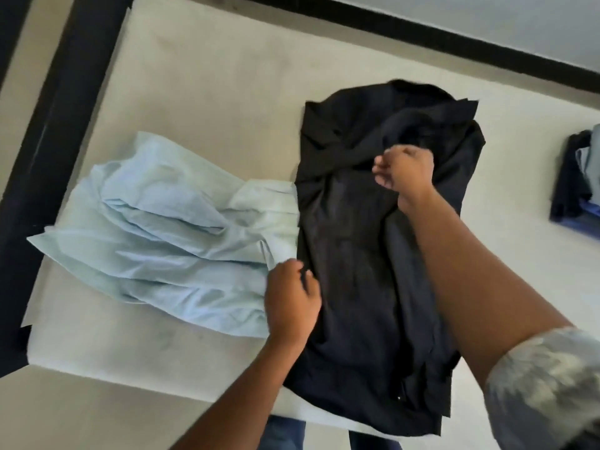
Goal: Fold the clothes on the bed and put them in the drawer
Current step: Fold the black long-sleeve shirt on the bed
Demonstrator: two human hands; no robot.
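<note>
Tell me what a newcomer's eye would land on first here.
First, the black garment spread on the bed, with the left hand gripping its left edge and the right hand pinching fabric near its far end. Next, the crumpled light blue garment lying just to its left.

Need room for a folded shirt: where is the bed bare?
The far bed, beyond the blue garment and black garment, up to the frame; the strip between black garment and pile; the near corner before the blue garment. Crowded where they meet, by the left hand.
</note>
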